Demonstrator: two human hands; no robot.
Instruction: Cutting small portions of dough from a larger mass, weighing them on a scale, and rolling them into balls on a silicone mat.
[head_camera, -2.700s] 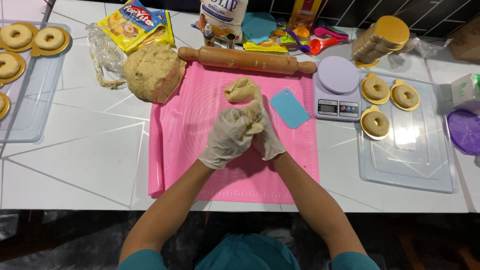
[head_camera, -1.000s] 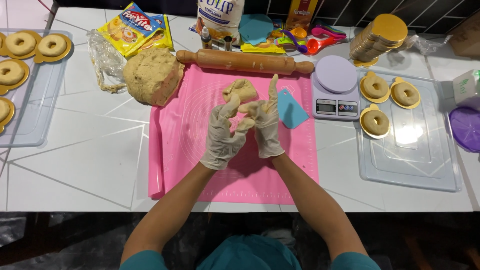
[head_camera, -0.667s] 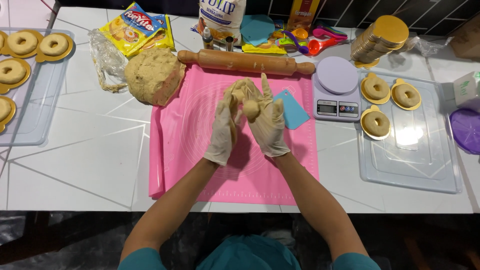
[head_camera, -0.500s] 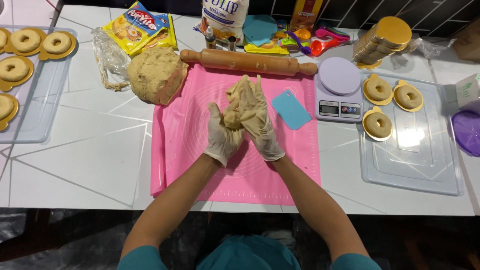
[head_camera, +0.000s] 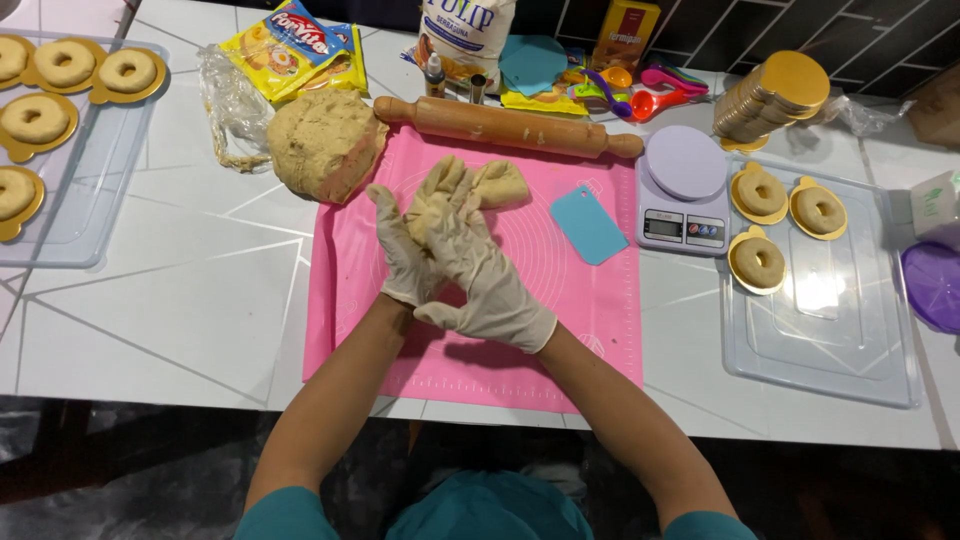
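both gloved hands over pink mat (head_camera: 590, 320): left hand (head_camera: 405, 255) and right hand (head_camera: 480, 270) pressed flat around dough piece (head_camera: 495, 185), fingers extended; big dough lump (head_camera: 325, 150) at mat's far-left corner.

Both gloved hands, left hand (head_camera: 402, 262) and right hand (head_camera: 482, 268), press a dough strip (head_camera: 470, 190) between the palms above the pink mat (head_camera: 590, 320).

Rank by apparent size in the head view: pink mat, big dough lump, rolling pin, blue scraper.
1. Pink mat, by far the largest.
2. Rolling pin and big dough lump: too different in shape to rank, the pin longer, the lump bulkier.
3. Blue scraper, smallest.
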